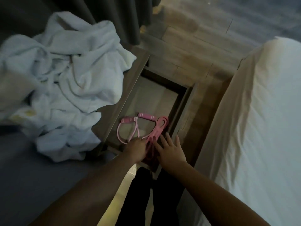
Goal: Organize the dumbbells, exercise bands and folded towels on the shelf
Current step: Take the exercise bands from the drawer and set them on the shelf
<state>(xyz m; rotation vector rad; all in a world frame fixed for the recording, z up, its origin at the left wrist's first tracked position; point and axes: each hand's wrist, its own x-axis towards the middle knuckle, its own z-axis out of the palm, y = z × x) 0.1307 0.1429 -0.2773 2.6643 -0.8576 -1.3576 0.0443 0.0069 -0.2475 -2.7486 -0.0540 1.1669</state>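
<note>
The flat pink band (157, 128) lies on the shelf (154, 98), its length running away between both hands: right grip (171, 150) spread wide beside it, left grip (136, 149) touching it (curl unclear)

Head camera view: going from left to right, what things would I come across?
Heap of crumpled white towels → pink tube band with handles → flat pink loop bands → bed with white sheet.

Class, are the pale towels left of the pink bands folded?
No, the towels lie in a loose, crumpled heap.
</note>
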